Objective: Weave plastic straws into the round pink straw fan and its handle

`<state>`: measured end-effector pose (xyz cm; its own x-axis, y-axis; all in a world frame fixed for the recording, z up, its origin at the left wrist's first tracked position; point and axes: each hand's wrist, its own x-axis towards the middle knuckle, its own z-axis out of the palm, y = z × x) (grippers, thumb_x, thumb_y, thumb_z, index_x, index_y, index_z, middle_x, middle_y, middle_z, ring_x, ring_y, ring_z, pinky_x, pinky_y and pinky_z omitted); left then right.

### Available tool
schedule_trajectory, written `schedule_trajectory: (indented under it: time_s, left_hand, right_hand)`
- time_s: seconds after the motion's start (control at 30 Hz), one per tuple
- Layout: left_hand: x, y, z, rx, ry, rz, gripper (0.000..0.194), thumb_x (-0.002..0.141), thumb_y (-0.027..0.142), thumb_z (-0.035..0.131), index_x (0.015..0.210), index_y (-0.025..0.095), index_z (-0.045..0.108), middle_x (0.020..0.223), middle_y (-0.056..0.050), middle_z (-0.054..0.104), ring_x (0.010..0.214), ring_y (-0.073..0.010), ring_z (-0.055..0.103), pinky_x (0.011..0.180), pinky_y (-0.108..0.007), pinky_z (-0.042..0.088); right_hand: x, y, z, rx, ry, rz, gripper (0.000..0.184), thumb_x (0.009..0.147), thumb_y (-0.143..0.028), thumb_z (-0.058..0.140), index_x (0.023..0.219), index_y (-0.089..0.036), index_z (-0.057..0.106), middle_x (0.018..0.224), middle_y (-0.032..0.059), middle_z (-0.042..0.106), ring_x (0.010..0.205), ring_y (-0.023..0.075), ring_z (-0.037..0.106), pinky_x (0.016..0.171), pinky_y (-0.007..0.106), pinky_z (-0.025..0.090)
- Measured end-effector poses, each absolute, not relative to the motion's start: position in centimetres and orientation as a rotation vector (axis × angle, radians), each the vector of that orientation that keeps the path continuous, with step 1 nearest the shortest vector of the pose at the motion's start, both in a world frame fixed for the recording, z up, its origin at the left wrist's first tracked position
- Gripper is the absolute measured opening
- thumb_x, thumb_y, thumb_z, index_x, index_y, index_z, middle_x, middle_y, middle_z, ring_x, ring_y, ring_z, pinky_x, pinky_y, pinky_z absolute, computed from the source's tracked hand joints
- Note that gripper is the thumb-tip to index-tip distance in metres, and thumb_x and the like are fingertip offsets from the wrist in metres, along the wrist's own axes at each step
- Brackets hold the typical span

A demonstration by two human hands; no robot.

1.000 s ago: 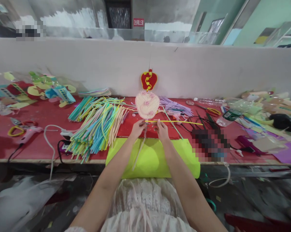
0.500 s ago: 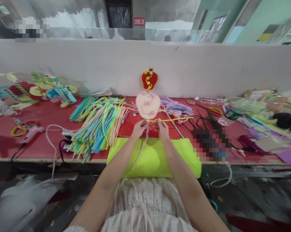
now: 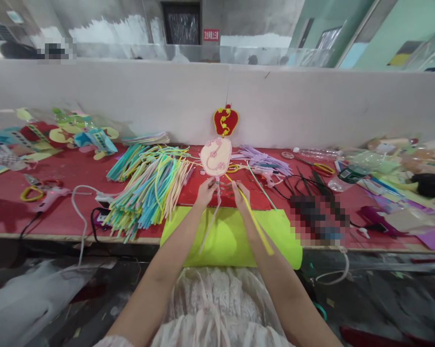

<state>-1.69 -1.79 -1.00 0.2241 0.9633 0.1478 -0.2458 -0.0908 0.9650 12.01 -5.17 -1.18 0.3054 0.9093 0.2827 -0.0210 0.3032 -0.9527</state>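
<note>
My left hand [image 3: 205, 192] pinches the base of a cream fan-shaped craft piece [image 3: 216, 157] with pink flowers, held upright over the red table [image 3: 69, 173]. A pale stem hangs from it toward the lime-green foam sheet [image 3: 224, 238]. My right hand [image 3: 240, 193] grips a long yellow pipe cleaner [image 3: 255, 221], which slants down to the right along my forearm. Both hands are close together, just beyond the green sheet's far edge.
A big pile of pastel pipe cleaners [image 3: 150, 185] lies left of my hands. A glue gun [image 3: 51, 197] and white cord sit farther left. A red ornament [image 3: 225, 120] hangs on the white wall. Purple strips [image 3: 264, 161], scissors [image 3: 320, 167], black wires and craft scraps fill the right.
The yellow pipe cleaner swung from lying level and pointing right to slanting down along my right forearm. The fan piece turned and tilted slightly to the left.
</note>
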Motion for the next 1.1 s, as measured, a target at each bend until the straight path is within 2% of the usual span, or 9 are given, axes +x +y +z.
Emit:
schedule_trajectory:
  time_s: [0.2, 0.33, 0.47, 0.63, 0.83, 1.1]
  left_hand:
    - [-1.5, -1.7, -1.3, 1.227, 0.829, 1.239, 0.037, 0.071, 0.024, 0.056, 0.107, 0.015, 0.051, 0.092, -0.009, 0.065, 0.064, -0.0137, 0.061, 0.06, -0.027, 0.05]
    - [-1.4, -1.7, -1.3, 1.203, 0.82, 1.258, 0.037, 0.069, 0.023, 0.058, 0.105, 0.014, 0.051, 0.087, -0.008, 0.065, 0.062, -0.0131, 0.06, 0.059, -0.027, 0.05]
    - [-1.3, -1.5, -1.8, 1.247, 0.852, 1.288, 0.033, 0.065, 0.025, 0.061, 0.095, 0.014, 0.055, 0.083, -0.005, 0.063, 0.065, -0.0132, 0.059, 0.062, -0.029, 0.05]
    - [-1.5, -1.2, -2.2, 1.374, 0.838, 1.322, 0.026, 0.067, 0.031, 0.06, 0.085, 0.013, 0.056, 0.074, -0.003, 0.061, 0.062, -0.012, 0.058, 0.063, -0.028, 0.049]
    - [-1.6, -1.6, -1.9, 1.342, 0.784, 1.31, 0.026, 0.068, 0.037, 0.059, 0.081, 0.014, 0.056, 0.061, 0.001, 0.055, 0.052, -0.0105, 0.054, 0.055, -0.026, 0.047]
    - [-1.5, -1.6, -1.9, 1.298, 0.84, 1.358, 0.031, 0.068, 0.039, 0.059, 0.087, 0.014, 0.058, 0.054, 0.003, 0.051, 0.045, -0.008, 0.049, 0.045, -0.021, 0.041]
  right_hand:
    - [12.7, -5.4, -0.7, -0.939, -0.955, 0.871, 0.038, 0.075, -0.052, 0.047, 0.096, -0.022, 0.058, 0.097, 0.0045, 0.065, 0.073, 0.0142, 0.061, 0.052, 0.024, 0.045]
    - [13.0, -5.6, -0.5, -0.86, -0.873, 1.069, 0.039, 0.077, -0.055, 0.043, 0.094, -0.024, 0.058, 0.088, 0.0027, 0.066, 0.065, 0.0109, 0.059, 0.05, 0.022, 0.043]
    - [12.3, -5.9, -0.5, -0.843, -0.974, 1.207, 0.038, 0.072, -0.054, 0.051, 0.09, -0.022, 0.061, 0.085, 0.0029, 0.067, 0.064, 0.0121, 0.059, 0.047, 0.022, 0.041]
    - [11.9, -5.6, -0.7, -0.925, -1.03, 1.158, 0.04, 0.07, -0.055, 0.052, 0.089, -0.021, 0.061, 0.084, 0.0028, 0.067, 0.062, 0.0133, 0.06, 0.046, 0.022, 0.041]
    - [11.9, -5.5, -0.8, -0.926, -1.056, 1.16, 0.041, 0.07, -0.055, 0.051, 0.087, -0.02, 0.061, 0.085, 0.0031, 0.067, 0.06, 0.0129, 0.06, 0.045, 0.022, 0.04]
    - [11.9, -5.5, -0.8, -0.93, -1.035, 1.162, 0.041, 0.069, -0.056, 0.053, 0.085, -0.019, 0.06, 0.084, 0.0034, 0.067, 0.057, 0.0127, 0.059, 0.043, 0.022, 0.041]
